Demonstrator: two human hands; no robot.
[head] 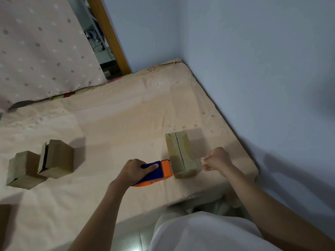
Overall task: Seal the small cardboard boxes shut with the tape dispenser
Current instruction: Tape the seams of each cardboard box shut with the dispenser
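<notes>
On the bed | left hand [135, 171] fingers grip tape dispenser [155, 173] against box [181, 154] | right hand [216, 158] fingers pinch tape end

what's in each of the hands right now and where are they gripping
The left hand grips the tape dispenser by its blue body. The right hand pinches the clear tape end beside the box.

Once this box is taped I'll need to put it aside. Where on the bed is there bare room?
Free: the sheet between the two boxes at left and the box being taped, and beyond it toward the pillow. Crowded: around the tape dispenser and both hands.
</notes>
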